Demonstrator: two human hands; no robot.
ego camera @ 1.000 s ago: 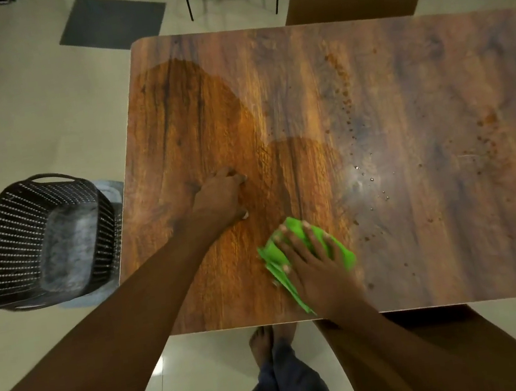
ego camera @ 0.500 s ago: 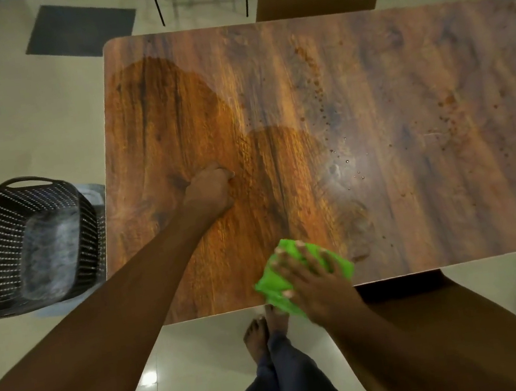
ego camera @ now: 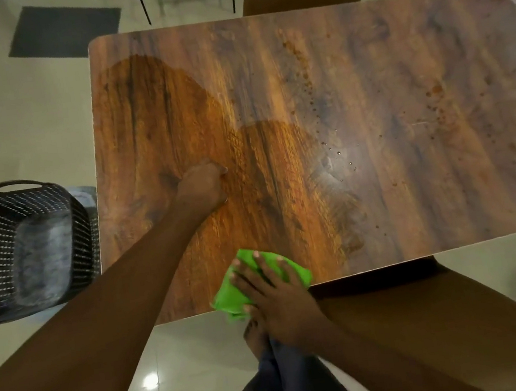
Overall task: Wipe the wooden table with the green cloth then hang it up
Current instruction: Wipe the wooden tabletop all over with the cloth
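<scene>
**Cloth at near table edge, lower centre of frame**

Right hand (ego camera: 274, 295) lies flat on the green cloth (ego camera: 229, 295), fingers straight and spread, pressing it down; nothing gripped. The cloth sits at the wooden table (ego camera: 366, 80)'s near edge, one corner hanging past it. Left hand (ego camera: 202, 186) is mid-frame, arm stretched out, propped on the tabletop, fingers curled under with nothing seen in them. Left fingertips are tucked from sight. Much of the cloth is covered by the right hand. The table's right end is cut off by the frame.
</scene>
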